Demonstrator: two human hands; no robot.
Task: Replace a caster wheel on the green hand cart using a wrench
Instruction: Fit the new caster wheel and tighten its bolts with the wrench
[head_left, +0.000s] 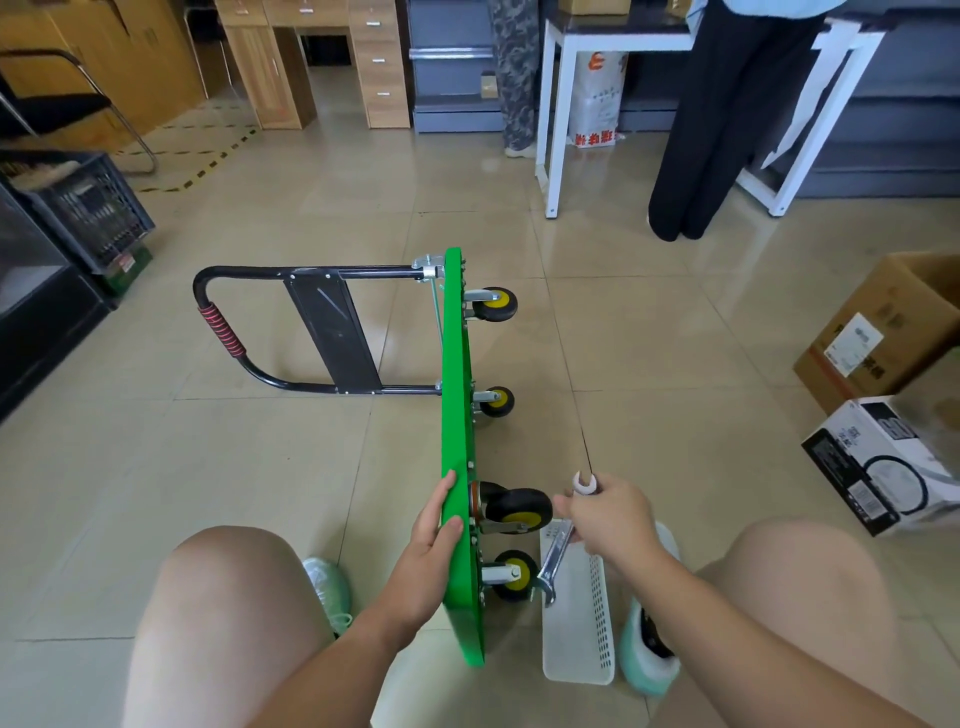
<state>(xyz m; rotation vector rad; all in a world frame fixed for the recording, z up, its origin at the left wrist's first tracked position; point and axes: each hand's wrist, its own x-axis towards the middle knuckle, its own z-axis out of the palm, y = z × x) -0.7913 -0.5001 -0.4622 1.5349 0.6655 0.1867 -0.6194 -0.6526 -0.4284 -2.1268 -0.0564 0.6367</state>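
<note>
The green hand cart (459, 415) stands on its side edge on the tiled floor, with its black handle (322, 332) folded out to the left. Several black casters with yellow hubs point right; the nearest large caster (517, 509) sits by my hands. My left hand (428, 540) grips the deck's upper edge, thumb over the rim. My right hand (605, 519) holds a silver wrench (563, 545) by the middle, one open jaw above the fist, the other low beside the nearest small caster (514, 574).
A white perforated tray (587, 639) lies on the floor under my right hand. Cardboard boxes (883, 332) stand at the right, a black crate (83, 208) and a chair at the left. A person stands by a white table (556, 104) at the back.
</note>
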